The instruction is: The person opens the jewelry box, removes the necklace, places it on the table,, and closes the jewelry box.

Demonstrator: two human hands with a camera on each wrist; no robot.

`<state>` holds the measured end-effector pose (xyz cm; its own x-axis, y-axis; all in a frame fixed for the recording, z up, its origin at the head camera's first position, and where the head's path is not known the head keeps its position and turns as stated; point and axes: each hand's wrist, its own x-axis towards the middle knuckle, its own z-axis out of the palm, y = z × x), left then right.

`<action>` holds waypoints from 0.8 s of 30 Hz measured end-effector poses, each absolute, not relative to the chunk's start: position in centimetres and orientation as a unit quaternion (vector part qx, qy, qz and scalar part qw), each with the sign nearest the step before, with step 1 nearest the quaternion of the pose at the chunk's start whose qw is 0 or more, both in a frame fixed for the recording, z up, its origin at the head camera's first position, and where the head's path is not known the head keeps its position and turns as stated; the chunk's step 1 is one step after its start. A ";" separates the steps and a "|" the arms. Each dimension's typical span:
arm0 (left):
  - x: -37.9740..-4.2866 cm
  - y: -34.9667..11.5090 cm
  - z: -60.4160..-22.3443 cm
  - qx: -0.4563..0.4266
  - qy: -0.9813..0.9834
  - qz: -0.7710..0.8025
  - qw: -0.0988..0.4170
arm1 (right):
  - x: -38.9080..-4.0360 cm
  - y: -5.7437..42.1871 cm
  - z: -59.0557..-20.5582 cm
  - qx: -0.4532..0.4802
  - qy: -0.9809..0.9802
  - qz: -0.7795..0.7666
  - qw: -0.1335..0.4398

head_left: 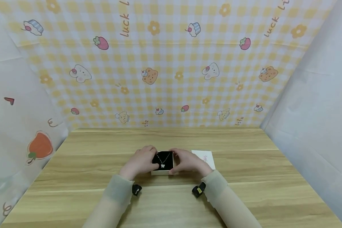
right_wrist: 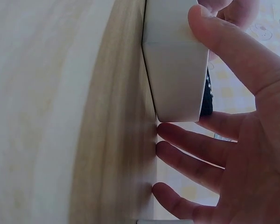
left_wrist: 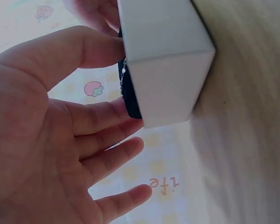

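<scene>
A small white box (head_left: pixel 159 173) sits on the table between both hands. Inside it is a black padded insert (head_left: pixel 167 164), which stands slightly proud of the rim in the left wrist view. A fine chain necklace with a pale butterfly-shaped pendant (head_left: pixel 163 165) lies across the insert. My left hand (head_left: pixel 142 161) pinches the insert's left end, thumb at the near edge and index finger at the far edge. From the other side my right hand (head_left: pixel 186 161) holds the box, its thumb (right_wrist: pixel 203 30) on the front wall and its fingers toward the back.
To the right, partly behind my right hand, a square white lid (head_left: pixel 200 155) with pink lettering lies on the wooden table (head_left: pixel 171 202). A yellow checked cloth (head_left: pixel 165 95) hangs behind the table, with pale cloths along both sides.
</scene>
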<state>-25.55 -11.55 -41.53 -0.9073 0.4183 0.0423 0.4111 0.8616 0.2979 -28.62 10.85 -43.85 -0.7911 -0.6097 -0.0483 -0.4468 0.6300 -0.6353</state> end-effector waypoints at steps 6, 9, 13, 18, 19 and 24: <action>-25.6 -11.9 -41.4 0.220 0.962 0.159 0.011 | -28.6 10.9 -43.9 -0.306 0.891 -0.311 0.126; -25.7 -12.1 -41.6 0.220 0.962 0.163 0.013 | -28.6 11.0 -43.9 -0.310 0.890 -0.309 0.126; -25.8 -12.3 -41.7 0.219 0.961 0.169 0.016 | -28.6 11.0 -43.9 -0.307 0.893 -0.304 0.127; -26.1 -12.4 -41.7 0.220 0.960 0.174 0.010 | -28.6 11.0 -43.9 -0.299 0.897 -0.301 0.126; -26.1 -12.5 -41.7 0.220 0.959 0.178 0.009 | -28.6 11.0 -44.0 -0.299 0.897 -0.301 0.125; -26.1 -12.6 -41.8 0.218 0.957 0.192 0.014 | -28.5 11.1 -43.9 -0.300 0.899 -0.294 0.124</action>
